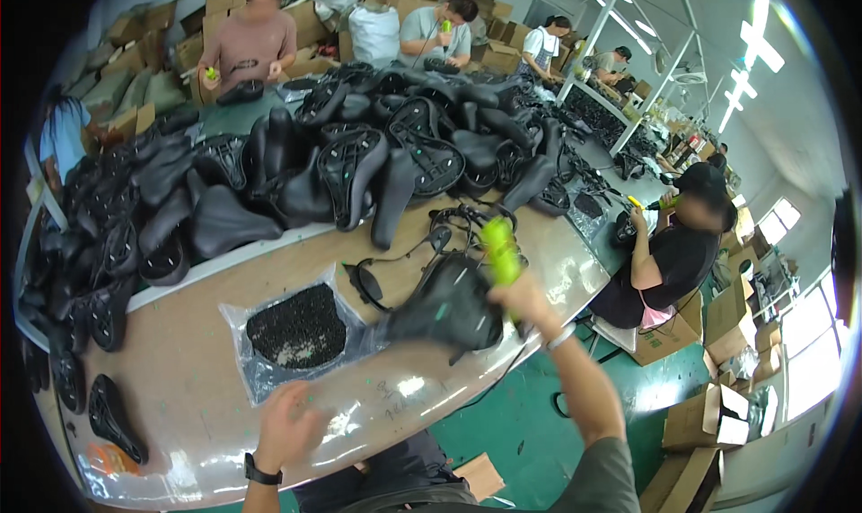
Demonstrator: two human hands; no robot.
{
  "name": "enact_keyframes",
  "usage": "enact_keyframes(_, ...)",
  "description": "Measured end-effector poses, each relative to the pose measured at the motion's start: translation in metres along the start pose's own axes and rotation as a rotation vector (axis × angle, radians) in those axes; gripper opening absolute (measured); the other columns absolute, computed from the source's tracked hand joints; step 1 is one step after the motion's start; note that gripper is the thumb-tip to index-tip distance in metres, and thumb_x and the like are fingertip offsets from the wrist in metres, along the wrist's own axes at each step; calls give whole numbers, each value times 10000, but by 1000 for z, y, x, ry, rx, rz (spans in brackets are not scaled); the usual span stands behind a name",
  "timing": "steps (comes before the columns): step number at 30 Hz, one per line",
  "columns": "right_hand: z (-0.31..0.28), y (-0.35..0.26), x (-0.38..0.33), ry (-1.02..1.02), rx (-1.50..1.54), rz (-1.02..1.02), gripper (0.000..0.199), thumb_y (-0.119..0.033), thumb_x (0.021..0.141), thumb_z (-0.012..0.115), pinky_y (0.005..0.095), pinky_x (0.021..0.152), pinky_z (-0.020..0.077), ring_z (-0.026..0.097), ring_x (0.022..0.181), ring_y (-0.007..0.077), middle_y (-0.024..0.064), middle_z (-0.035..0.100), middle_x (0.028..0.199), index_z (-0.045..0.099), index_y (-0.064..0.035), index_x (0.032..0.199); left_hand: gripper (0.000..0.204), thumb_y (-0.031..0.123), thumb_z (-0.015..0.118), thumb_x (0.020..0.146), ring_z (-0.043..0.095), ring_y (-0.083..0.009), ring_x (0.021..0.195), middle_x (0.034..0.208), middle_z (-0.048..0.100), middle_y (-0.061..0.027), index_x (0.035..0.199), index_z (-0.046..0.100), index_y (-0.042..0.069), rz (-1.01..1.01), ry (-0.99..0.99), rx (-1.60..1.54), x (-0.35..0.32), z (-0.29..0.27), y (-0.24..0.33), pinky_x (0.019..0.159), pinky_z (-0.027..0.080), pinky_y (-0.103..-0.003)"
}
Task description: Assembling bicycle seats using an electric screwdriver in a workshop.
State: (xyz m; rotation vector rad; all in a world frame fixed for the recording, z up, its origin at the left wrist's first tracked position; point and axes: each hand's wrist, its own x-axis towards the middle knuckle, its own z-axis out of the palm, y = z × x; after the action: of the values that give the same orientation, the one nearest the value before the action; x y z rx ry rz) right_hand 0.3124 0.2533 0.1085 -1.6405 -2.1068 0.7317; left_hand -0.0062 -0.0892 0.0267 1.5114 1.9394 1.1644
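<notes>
My right hand (pixel 523 302) grips a bright green power screwdriver (pixel 500 249), its tip pointing down at a black bicycle saddle (pixel 446 308) that lies upside down on the table edge in front of me. My left hand (pixel 285 426) hovers low over the table near its front edge, fingers curled; whether it holds anything small is too blurred to tell. It is just below a clear plastic bag of small black screws (pixel 296 327). A dark watch sits on my left wrist.
A large heap of black saddles (pixel 359 154) covers the far half of the brown table (pixel 189 369). More saddles line the left edge. Several other people work around the table with green tools. Cardboard boxes (pixel 709 414) stand on the green floor at right.
</notes>
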Motion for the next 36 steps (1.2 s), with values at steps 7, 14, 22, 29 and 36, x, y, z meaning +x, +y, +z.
enact_keyframes(7,-153,33,129,545,1284,44,340,-300,862,750,322,530,512,605,584,191,81,623,775,554,-41,963,374,198,716,803,543,-355,1096,1166,601,-161,1115,632,10,35,240,586,62,4,-53,943,459,-430)
enact_keyframes(14,4,-14,-20,16,1141,-97,352,-297,906,688,293,600,513,606,669,147,46,602,785,534,-27,1069,257,205,673,844,547,-323,960,990,580,-135,1026,648,25,-17,194,768,78,12,-58,831,482,-430)
enact_keyframes(22,104,-53,-111,-347,1388,-56,615,-321,893,702,339,673,505,603,726,208,93,573,841,387,11,1304,174,191,642,872,558,-322,919,933,580,-123,920,617,26,-102,83,923,84,9,-69,780,490,-428)
enact_keyframes(29,108,-73,-137,-312,1471,-115,673,-449,890,680,362,675,496,585,702,231,89,538,799,382,-18,1312,122,160,634,878,572,-314,897,911,619,-116,914,676,51,77,237,667,83,6,-45,775,489,-407)
enact_keyframes(36,107,-96,-166,-411,1563,-356,666,-566,827,675,386,708,502,601,744,268,136,600,824,542,-1,1153,141,196,719,805,607,-279,925,938,672,-60,894,697,89,370,-40,251,17,58,16,825,477,-404)
